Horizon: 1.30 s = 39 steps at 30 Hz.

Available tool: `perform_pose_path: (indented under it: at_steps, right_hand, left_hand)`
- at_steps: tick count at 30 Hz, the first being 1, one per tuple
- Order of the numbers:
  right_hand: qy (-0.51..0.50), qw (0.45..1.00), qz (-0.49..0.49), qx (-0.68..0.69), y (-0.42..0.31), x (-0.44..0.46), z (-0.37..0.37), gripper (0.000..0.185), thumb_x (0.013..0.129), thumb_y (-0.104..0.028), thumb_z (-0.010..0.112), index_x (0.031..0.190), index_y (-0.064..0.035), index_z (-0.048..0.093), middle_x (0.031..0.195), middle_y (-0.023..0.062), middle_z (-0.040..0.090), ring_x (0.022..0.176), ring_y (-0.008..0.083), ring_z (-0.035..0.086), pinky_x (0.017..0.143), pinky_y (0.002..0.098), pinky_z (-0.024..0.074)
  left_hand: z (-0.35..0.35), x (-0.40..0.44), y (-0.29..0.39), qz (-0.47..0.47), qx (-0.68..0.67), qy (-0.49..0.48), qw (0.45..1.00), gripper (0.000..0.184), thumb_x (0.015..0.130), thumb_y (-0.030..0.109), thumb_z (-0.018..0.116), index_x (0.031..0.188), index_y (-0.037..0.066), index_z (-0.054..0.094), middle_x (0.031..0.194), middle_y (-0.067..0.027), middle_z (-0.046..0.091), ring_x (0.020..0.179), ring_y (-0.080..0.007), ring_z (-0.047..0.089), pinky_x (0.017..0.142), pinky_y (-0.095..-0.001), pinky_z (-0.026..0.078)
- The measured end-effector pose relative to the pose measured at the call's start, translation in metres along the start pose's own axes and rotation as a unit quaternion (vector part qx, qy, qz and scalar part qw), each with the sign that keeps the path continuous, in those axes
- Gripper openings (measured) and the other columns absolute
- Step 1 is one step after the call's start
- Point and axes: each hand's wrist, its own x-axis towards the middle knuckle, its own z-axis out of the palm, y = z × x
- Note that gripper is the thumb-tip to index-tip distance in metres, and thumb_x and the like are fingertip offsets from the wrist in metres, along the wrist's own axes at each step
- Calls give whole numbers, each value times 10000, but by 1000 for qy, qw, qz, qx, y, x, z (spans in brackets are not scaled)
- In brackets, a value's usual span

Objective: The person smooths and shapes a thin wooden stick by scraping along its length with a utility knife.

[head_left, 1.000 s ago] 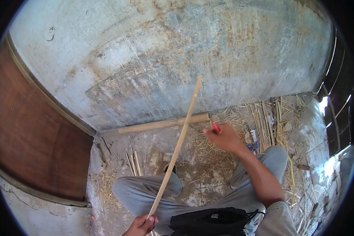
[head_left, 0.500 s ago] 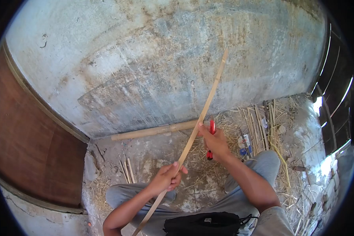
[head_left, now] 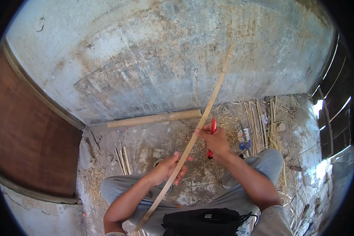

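Observation:
A long, flat bamboo strip runs slantwise from above my lap up in front of the wall, bending slightly towards its far end. My right hand is closed: thumb and fingers pinch the strip's edge, and a red-handled tool is held in the same palm. The tool's kind is hidden by the fingers. Lower down, my left hand is loose, with thumb and fingers apart; the strip passes across its fingers, which show on the far side.
A thick bamboo pole lies along the wall's foot. Thin sticks stand by my left knee; more sticks and shavings lie at the right. A blue-and-white packet is near my right knee. A black pouch rests on my lap.
My left hand has loosened from the strip and its fingers have spread. My right hand has slid slightly down the strip. The view has shifted a little.

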Motion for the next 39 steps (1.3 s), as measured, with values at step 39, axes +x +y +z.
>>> perform_pose_path:
  at_steps: [39]
  right_hand:
    - [34, 997, 43, 54, -8, 7, -8, 90, 924, -132, 642, 925, -42, 635, 751, 15, 625, 449, 42, 399, 401, 228, 337]
  left_hand:
    - [-1, -33, -22, 66, 223, 152, 961, 378, 1028, 329, 475, 1186, 11, 605, 791, -3, 600, 639, -66, 568, 581, -223, 472]
